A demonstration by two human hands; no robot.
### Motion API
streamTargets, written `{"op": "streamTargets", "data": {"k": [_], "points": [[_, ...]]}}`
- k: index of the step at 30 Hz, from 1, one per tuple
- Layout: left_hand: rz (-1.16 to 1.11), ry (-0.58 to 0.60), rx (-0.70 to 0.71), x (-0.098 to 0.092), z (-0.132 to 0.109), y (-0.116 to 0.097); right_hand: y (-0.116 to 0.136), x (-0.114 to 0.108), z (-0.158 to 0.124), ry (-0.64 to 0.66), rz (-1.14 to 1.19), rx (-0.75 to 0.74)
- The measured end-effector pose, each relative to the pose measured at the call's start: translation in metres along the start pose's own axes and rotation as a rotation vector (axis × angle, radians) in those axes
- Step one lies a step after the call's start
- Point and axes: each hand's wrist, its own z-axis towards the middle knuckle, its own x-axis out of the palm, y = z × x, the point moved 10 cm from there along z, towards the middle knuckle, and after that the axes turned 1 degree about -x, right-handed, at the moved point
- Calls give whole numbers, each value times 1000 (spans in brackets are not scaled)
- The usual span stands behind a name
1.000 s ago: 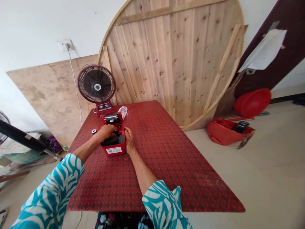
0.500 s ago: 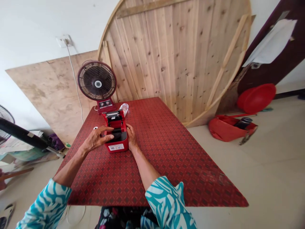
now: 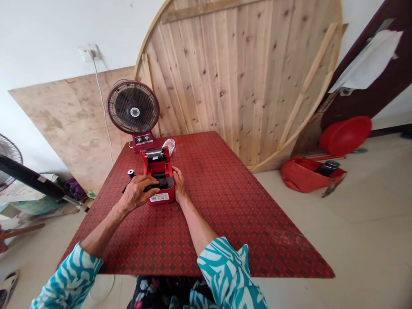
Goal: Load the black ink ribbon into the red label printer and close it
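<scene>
Left fingers curled over open compartment of red label printer, whether gripping anything you cannot tell; right fingers extended, released against printer's side; printer on red worktop, black spool just beside; heavy pressing could shift printer, careless left wrist could send spool rolling.

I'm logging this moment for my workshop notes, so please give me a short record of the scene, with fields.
Left hand: left hand, fingers curled over the open compartment of the red label printer
Right hand: right hand, against the printer's right side
Printer: lid raised, on the red patterned table
Nearby: black spool left of the printer; plastic water bottle behind it; desk fan behind that
Beyond: round wooden tabletop leaning against the wall; red basin on the floor
</scene>
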Motion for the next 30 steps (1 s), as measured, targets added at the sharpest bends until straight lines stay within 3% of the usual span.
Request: {"op": "streamTargets", "data": {"k": [17, 25, 30], "points": [[97, -40, 66, -1, 3, 0, 1, 1, 0, 15, -25, 3], [206, -87, 95, -7, 4, -16, 1, 1, 1, 3, -17, 10], [167, -48, 83, -6, -3, -26, 6, 1, -1, -3, -28, 3]]}}
